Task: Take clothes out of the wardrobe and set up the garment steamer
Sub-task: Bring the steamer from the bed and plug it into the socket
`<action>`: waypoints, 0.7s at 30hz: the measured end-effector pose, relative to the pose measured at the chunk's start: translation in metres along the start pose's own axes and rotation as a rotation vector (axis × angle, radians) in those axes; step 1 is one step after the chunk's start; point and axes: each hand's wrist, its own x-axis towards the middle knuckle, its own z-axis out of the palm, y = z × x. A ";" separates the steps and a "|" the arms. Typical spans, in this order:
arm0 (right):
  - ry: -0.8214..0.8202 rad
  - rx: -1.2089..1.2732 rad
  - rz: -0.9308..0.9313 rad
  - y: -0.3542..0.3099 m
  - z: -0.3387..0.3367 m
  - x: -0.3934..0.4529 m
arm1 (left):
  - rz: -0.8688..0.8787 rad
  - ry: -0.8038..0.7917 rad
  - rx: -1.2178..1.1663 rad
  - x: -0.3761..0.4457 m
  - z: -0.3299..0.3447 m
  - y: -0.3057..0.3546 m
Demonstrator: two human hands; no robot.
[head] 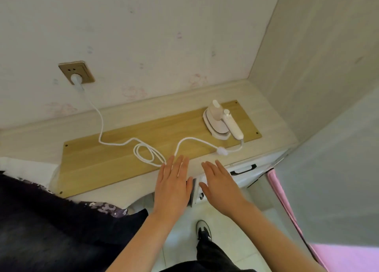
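While both flat hands hover with fingers [178, 164] spread and empty, left hand [173, 186] partly hides the cord [143, 151]; right hand [220, 186] covers drawer fronts. Garment steamer [222, 121] sits on the counter [123, 140], plugged into the socket [77, 72].

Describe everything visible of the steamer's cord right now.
The cord is white and round, looks rubbery. Its plug sits in the wall socket. It drops to the wooden board, makes a loose coil near the left hand, arches right past a white tie, then enters the steamer handle. Neither hand visibly grips it.
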 end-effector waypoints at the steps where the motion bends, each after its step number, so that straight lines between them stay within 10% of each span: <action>1: 0.003 0.019 0.033 -0.004 0.002 -0.013 | 0.015 -0.017 -0.007 -0.011 -0.002 0.001; 21: 0.089 0.112 0.559 -0.004 0.018 -0.263 | 0.480 -0.300 -0.134 -0.150 0.002 0.126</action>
